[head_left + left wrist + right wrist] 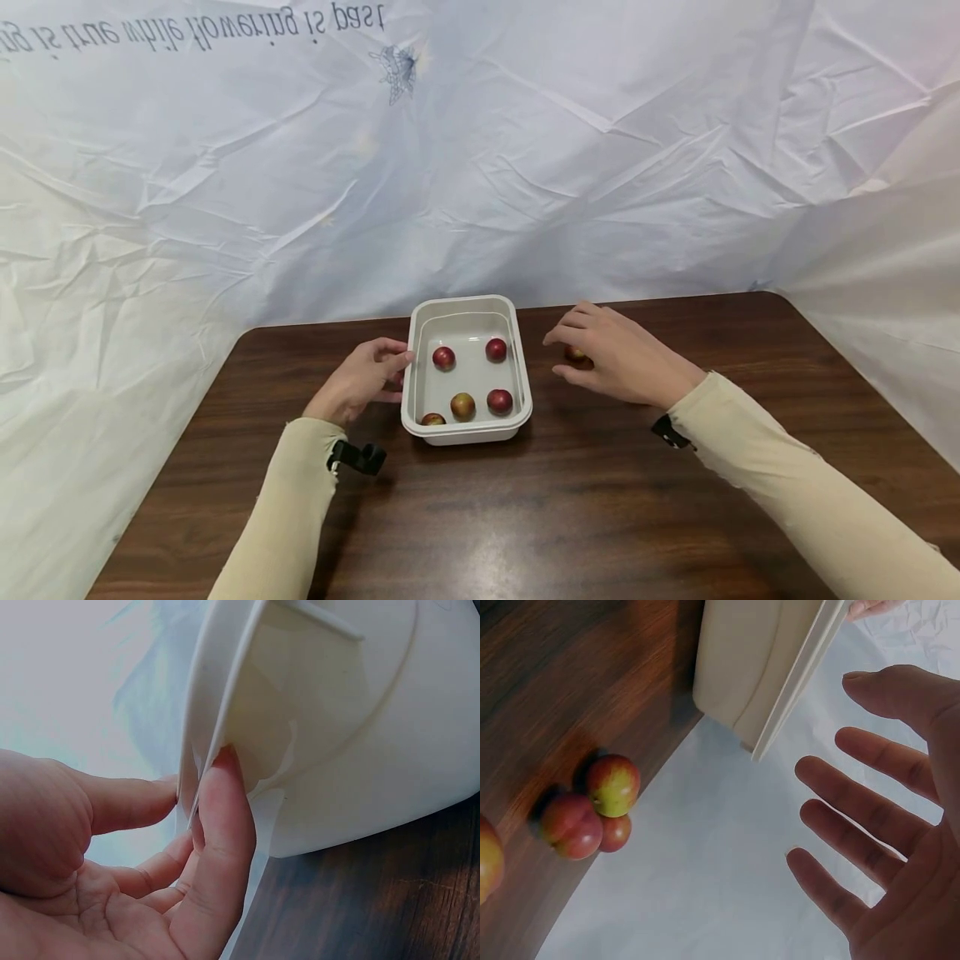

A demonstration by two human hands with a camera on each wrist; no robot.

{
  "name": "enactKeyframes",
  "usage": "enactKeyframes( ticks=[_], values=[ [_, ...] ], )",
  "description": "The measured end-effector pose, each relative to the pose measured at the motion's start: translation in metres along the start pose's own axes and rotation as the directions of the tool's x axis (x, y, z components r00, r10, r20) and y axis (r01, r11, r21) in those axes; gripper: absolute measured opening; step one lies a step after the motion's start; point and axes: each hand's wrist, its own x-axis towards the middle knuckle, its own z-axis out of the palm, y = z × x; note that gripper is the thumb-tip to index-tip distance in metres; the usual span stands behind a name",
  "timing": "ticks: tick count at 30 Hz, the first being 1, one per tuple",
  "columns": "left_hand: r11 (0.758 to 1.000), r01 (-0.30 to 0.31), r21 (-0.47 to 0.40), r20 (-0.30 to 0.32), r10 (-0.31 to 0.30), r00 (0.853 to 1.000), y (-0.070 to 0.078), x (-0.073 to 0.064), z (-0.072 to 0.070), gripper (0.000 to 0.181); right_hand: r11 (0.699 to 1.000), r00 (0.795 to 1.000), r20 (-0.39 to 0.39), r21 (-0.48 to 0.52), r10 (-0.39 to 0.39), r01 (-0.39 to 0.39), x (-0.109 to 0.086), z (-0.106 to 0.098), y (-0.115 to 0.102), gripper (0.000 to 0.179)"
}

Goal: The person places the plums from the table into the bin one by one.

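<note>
A white plastic tub (467, 432) stands on the table with several red and yellow-green plums (462, 406) spread over its floor. My left hand (363, 379) pinches the tub's left rim (214, 705), thumb on the outer side and a finger curled at the lip. To the right of the tub, my right hand (611, 354) hovers above the table, fingers spread. A plum (576, 353) shows partly between its thumb and fingers in the head view. Seen from the right wrist, that palm (922, 892) holds nothing, and several plums (613, 785) lie on the table below it.
The dark wood table (480, 517) has rounded back corners. White cloth (480, 183) with printed lettering hangs behind it and along both sides. Another plum (489, 859) lies apart from the cluster at the left edge of the right wrist view.
</note>
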Motion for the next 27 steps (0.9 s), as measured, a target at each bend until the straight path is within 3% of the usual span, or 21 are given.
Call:
enactKeyframes(
  ticks=[27],
  values=[
    [1.000,0.010,-0.009,-0.019,-0.010,1.000,0.000,-0.001,0.002,0.040,0.982,0.978,0.085,-0.040,0.188,-0.185,-0.054,0.008,0.031,0.035]
  ],
)
